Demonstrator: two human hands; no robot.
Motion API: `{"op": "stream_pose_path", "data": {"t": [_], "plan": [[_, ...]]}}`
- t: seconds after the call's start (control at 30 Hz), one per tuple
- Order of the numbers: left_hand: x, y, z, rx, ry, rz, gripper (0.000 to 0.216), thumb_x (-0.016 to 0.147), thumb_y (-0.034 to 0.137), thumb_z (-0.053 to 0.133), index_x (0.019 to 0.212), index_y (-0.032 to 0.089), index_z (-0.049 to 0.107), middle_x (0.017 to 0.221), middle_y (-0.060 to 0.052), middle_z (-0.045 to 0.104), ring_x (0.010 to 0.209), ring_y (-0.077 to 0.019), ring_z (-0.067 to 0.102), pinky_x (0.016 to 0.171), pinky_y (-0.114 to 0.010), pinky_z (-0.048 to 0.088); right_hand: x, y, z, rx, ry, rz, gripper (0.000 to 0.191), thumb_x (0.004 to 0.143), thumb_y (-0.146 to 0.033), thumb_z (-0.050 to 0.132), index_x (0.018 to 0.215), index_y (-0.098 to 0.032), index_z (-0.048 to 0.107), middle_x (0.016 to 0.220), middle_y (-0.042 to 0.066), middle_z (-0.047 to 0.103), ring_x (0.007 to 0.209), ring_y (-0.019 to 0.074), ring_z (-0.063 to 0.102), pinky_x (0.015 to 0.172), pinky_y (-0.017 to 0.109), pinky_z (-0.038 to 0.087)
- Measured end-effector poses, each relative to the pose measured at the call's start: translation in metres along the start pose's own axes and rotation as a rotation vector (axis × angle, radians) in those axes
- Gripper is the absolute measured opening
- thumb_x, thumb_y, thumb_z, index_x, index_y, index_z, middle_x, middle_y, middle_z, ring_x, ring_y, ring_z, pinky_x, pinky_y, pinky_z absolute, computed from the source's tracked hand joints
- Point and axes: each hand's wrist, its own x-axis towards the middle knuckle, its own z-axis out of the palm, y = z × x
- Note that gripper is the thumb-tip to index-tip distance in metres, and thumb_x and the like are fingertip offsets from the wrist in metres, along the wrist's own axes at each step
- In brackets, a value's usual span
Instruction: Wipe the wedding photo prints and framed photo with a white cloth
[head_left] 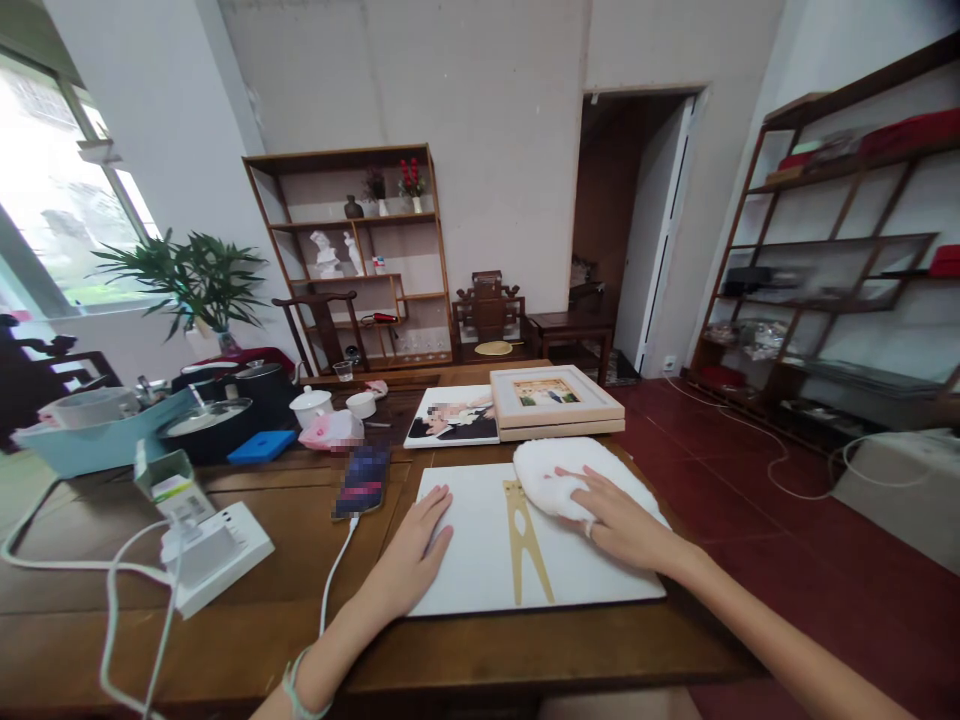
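Note:
A flat white board lies on the wooden table in front of me, with a gold stand fixed to its back. My left hand lies flat on the board's left edge, fingers stretched out. My right hand presses a white cloth onto the board's upper right part, fingers curved over the cloth.
Stacked framed photos and an unframed print sit behind the board. A phone on a white cable, a white power strip, a small box, tea ware and a blue tray crowd the left. Shelves line the walls.

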Motion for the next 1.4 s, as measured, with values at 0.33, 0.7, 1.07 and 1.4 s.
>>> {"op": "stream_pose_path", "data": {"t": [0.33,0.7,1.07,1.4], "plan": [[0.001,0.001,0.000,0.046,-0.030,0.013,0.041,0.088,0.028,0.036,0.128,0.018,0.041,0.138,-0.008,0.035,0.128,-0.0215,0.029,0.106,-0.042,0.022,-0.082,-0.017,-0.014,0.166,-0.158,0.054,0.027,0.078,-0.019,0.043,0.100,-0.029,0.056,0.133,-0.002,0.041,0.127,0.0240,0.026,0.100,0.039,0.031],[0.000,-0.004,0.002,-0.017,0.007,0.001,0.040,0.088,0.028,0.037,0.126,0.021,0.043,0.138,-0.005,0.037,0.128,-0.0210,0.030,0.106,-0.042,0.023,0.038,0.003,-0.001,0.058,0.002,0.043,0.029,0.075,-0.012,0.038,0.093,-0.020,0.058,0.118,0.007,0.055,0.123,0.0231,0.033,0.104,0.046,0.016],[0.002,-0.006,0.004,-0.011,0.017,0.006,0.040,0.088,0.024,0.033,0.127,0.021,0.042,0.137,-0.005,0.038,0.127,-0.0190,0.031,0.106,-0.040,0.024,-0.057,-0.030,-0.024,0.183,-0.155,-0.041,0.037,0.062,-0.002,0.039,0.086,-0.023,0.059,0.132,0.001,0.043,0.128,0.0222,0.024,0.104,0.044,0.020],[0.002,-0.004,0.002,-0.001,0.018,0.008,0.040,0.088,0.025,0.034,0.126,0.021,0.043,0.136,-0.004,0.039,0.127,-0.0197,0.032,0.106,-0.040,0.025,0.012,0.004,-0.003,0.245,-0.010,0.173,0.032,0.082,-0.038,0.038,0.098,-0.019,0.059,0.122,0.010,0.052,0.126,0.0299,0.027,0.097,0.044,0.030]]}}
